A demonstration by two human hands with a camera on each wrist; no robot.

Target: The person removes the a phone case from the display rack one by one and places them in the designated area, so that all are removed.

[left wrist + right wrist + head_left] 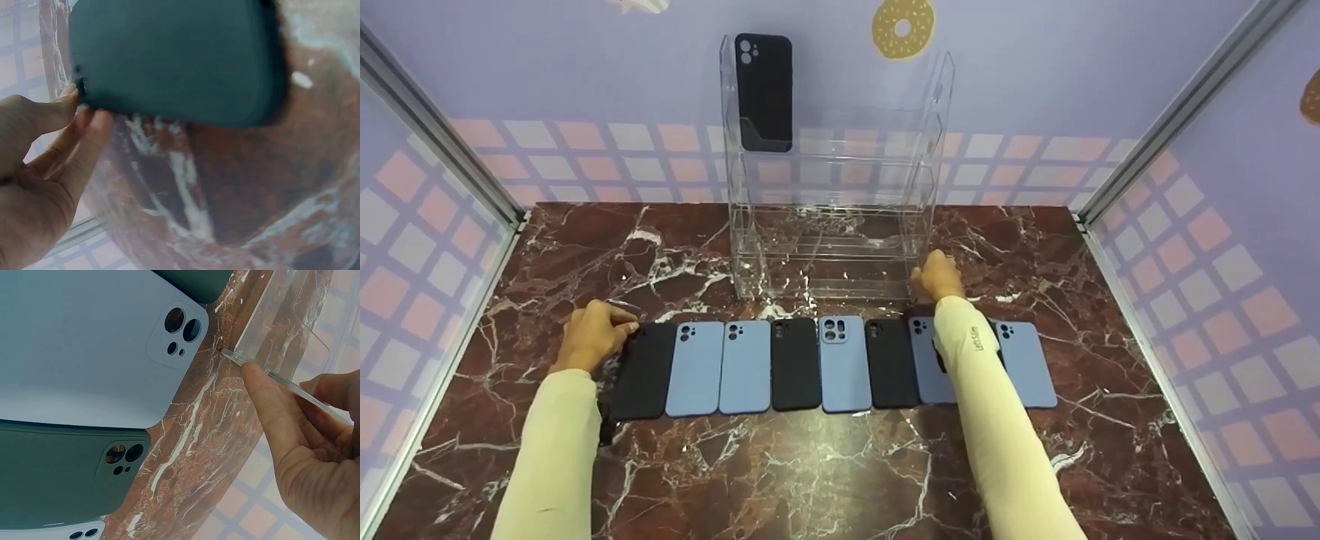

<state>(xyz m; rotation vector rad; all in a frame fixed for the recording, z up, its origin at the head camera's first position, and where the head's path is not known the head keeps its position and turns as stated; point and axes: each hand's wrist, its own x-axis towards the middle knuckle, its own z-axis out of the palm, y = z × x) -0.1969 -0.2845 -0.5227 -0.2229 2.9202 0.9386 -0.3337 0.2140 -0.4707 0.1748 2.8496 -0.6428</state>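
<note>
At the left end of a row of phone cases, my left hand point(587, 336) pinches the top corner of a black phone case point(645, 371). In the left wrist view, thumb and fingers meet at the edge of that case point(169, 62), which looks dark green there. My right hand point(939, 276) holds the lower right side panel of a clear stepped rack point(832, 259). The right wrist view has the thumb and fingers on either side of this clear panel point(292, 385). One black phone case point(766, 94) stands upright in the rack's top tier, at its left.
Blue cases point(694, 367) and black cases point(796, 364) lie side by side on the marbled table point(720, 480). My right forearm point(990, 405) crosses over the row and partly hides the cases near its right end. Patterned walls point(1035, 90) enclose the back and sides.
</note>
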